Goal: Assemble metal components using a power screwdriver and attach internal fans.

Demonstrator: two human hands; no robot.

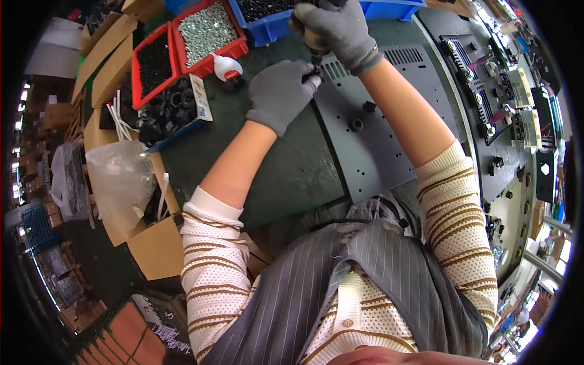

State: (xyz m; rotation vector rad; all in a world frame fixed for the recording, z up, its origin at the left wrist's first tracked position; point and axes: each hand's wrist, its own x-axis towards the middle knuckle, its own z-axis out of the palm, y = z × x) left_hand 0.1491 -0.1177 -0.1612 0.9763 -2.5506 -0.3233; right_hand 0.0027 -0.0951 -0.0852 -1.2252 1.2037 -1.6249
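Note:
A dark grey metal panel [386, 149] with slots and small holes lies on the green bench. At its far left corner, my left hand [278, 94], in a grey glove, pinches a small black part [314, 71], mostly hidden by the fingers. My gloved right hand [345, 35] is wrapped round a power screwdriver [316, 41], partly cut off by the top of the picture. The tool's tip points down at the black part between my left fingers; whether they touch, I cannot tell. Two black round parts, a foot [356, 125] and a knob [368, 106], sit on the panel.
Left of my left hand stand a white squeeze bottle [227, 67], red bins of silver screws [182, 27] and black screws [137, 91], and a box of black plastic parts [204, 100]. Blue bins [261, 35] stand at the back. On the right, a neighbouring line holds assembled panels [468, 82].

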